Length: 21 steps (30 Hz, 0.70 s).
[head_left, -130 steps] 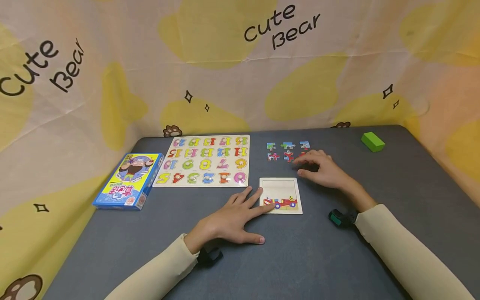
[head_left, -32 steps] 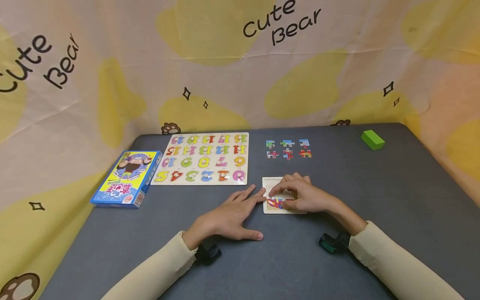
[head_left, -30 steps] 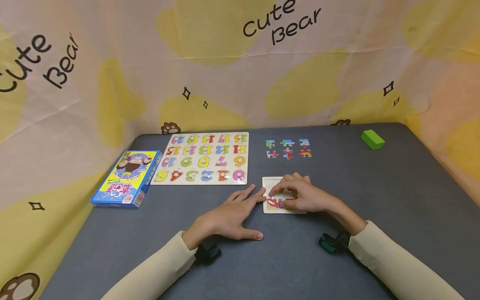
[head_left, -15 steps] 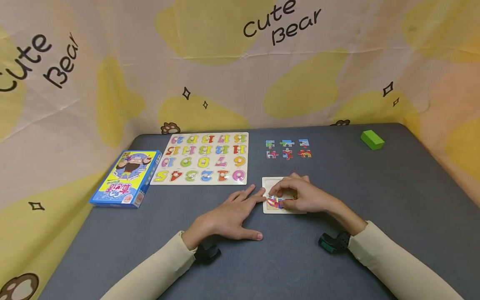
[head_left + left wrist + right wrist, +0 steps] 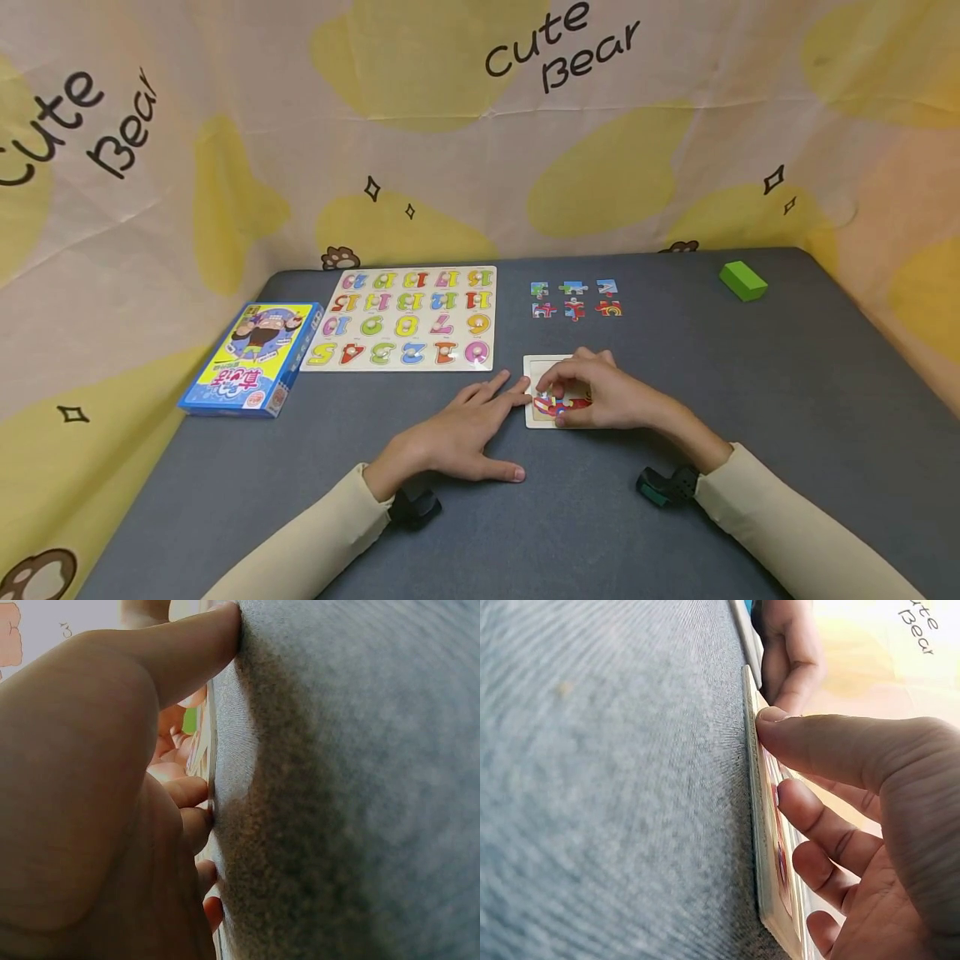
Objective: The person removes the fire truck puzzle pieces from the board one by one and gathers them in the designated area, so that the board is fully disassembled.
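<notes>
A small puzzle tray point(image 5: 536, 362) with a pale raised frame lies in the middle of the table; assembled jigsaw pieces point(image 5: 573, 406) with red vehicle artwork fill its near part. My left hand point(image 5: 461, 435) lies flat with spread fingers, fingertips at the tray's left edge. Over the tray, my right hand point(image 5: 617, 392) bends its fingers loosely. In the right wrist view its thumb point(image 5: 810, 739) touches the near rim, and the index fingertip point(image 5: 799, 799) is right at the artwork, with a gap between them. This hand hides the tray's right side.
Behind the tray, several loose jigsaw pieces point(image 5: 574, 309) lie in two rows. A number board point(image 5: 489, 342) is at the back left, beside a blue and yellow box point(image 5: 251, 358). A green block point(image 5: 742, 281) sits at the back right, before a printed curtain point(image 5: 450, 50).
My right hand has come from the loose pieces down to the tray, and its thumb has lately slid to the near rim. The tray has shifted slightly right; my left hand stays beside it.
</notes>
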Tool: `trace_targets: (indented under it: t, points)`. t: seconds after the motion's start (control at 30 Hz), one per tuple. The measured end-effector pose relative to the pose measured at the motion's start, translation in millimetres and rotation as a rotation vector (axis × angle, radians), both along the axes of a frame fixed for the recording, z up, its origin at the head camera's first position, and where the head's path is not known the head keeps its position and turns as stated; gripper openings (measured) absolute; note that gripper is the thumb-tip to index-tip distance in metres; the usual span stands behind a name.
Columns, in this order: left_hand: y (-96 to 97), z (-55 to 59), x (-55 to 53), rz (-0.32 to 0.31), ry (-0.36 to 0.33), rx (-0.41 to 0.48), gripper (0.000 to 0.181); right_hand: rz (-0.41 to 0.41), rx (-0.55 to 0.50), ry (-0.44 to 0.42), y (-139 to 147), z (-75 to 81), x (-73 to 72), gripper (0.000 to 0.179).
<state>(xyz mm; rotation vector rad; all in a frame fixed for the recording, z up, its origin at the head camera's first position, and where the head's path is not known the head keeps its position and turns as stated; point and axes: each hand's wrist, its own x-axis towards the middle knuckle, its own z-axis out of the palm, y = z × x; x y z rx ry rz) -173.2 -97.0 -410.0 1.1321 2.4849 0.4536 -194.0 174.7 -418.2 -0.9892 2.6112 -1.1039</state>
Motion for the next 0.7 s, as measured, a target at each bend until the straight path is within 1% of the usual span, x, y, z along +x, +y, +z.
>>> trace_targets:
  t: [0.2,0.37,0.57,0.7]
  points:
    - [0.3,0.6,0.4,0.000,0.004,0.000,0.096,-0.003,0.013,-0.001,-1.3,1.7,1.6,0.041]
    - [-0.1,1.0,0.9,-0.004,0.005,0.000,0.096,0.001,0.015,0.024,-2.4,2.4,2.4,0.039]
    - [0.1,1.2,0.7,0.000,0.000,-0.001,0.097,0.006,0.027,0.074,-3.0,1.9,2.4,0.037]
    - [0.5,1.8,0.7,0.005,-0.004,-0.001,0.097,-0.001,0.024,0.081,-2.7,1.6,2.1,0.037]
